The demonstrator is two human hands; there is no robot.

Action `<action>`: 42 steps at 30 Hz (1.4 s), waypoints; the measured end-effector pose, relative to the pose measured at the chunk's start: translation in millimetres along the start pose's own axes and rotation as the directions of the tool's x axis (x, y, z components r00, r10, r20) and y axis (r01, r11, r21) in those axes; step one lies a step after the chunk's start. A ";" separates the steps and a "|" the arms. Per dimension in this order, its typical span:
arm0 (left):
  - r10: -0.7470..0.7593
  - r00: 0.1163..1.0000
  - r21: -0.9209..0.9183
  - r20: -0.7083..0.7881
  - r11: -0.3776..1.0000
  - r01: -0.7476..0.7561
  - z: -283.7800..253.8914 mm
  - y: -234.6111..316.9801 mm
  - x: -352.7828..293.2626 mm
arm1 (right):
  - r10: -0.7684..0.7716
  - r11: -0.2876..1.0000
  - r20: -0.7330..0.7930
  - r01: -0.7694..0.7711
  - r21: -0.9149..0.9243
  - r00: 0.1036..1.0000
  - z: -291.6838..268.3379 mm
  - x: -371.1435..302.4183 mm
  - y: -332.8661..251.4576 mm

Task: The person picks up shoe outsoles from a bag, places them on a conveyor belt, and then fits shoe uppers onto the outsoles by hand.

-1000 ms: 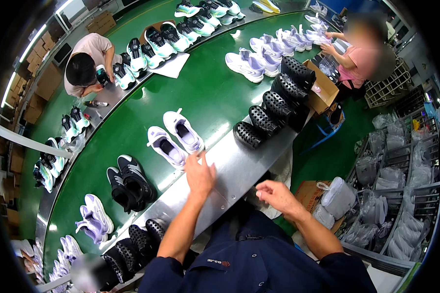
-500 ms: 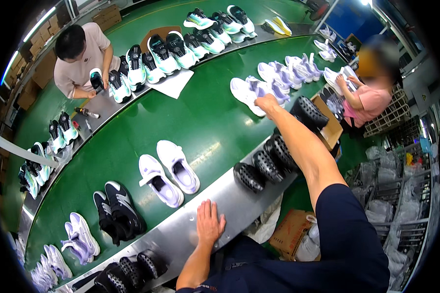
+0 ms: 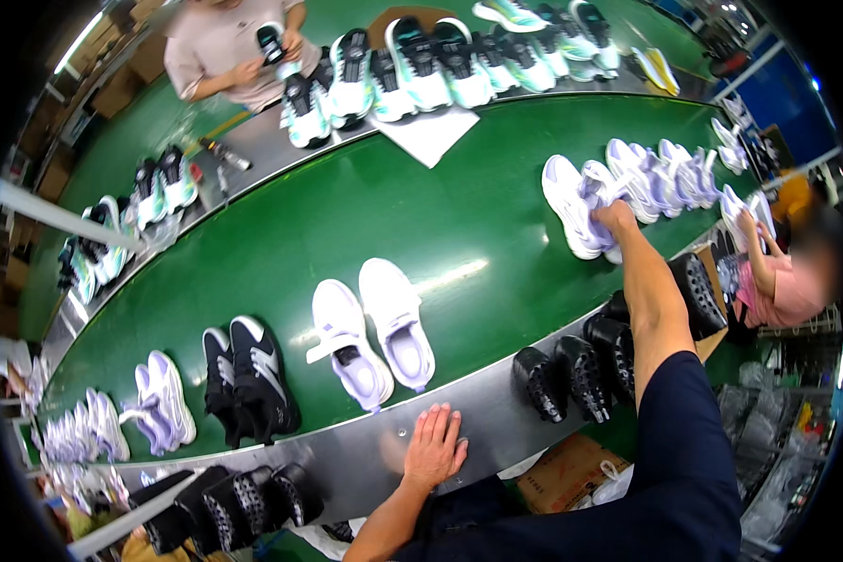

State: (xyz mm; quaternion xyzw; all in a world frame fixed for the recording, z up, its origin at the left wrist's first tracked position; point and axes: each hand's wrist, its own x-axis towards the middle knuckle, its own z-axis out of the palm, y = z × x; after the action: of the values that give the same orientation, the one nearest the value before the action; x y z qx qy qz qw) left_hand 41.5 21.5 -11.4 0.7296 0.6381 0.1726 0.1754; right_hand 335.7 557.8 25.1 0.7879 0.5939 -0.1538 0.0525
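My right arm stretches out over the green conveyor belt, and my right hand (image 3: 614, 221) is closed on the heel end of a white and lavender sneaker (image 3: 598, 185). Its mate (image 3: 566, 199) lies right beside it on the belt. My left hand (image 3: 433, 444) rests flat on the metal ledge (image 3: 370, 459), fingers stretched and holding nothing. Just beyond that hand stands a pair of white sneakers with lavender linings (image 3: 395, 323). To their left is a black sneaker pair with grey trim (image 3: 258, 379).
Black perforated shoe lasts (image 3: 585, 375) line the ledge by my right arm, with more lasts (image 3: 253, 501) at lower left. Across the belt, a person (image 3: 234, 51) handles a shoe beside a row of mint-and-black sneakers (image 3: 420, 66). Another person (image 3: 782, 281) works at far right.
My view has turned, so most of the scene sits further right. My right hand stays at the sneaker; my left stays flat on the ledge.
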 end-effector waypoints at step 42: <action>0.026 0.997 0.103 -0.067 0.995 -0.019 -101.7 48.4 14.9 | -0.491 0.757 -0.231 0.543 0.363 0.840 130.5 -533.5 21.4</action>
State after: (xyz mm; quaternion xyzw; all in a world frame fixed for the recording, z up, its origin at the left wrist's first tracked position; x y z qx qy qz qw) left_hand 37.1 33.9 101.4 0.7384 0.6435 0.1666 0.1140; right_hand 200.6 26.3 61.9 0.5935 0.7438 -0.2365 -0.1965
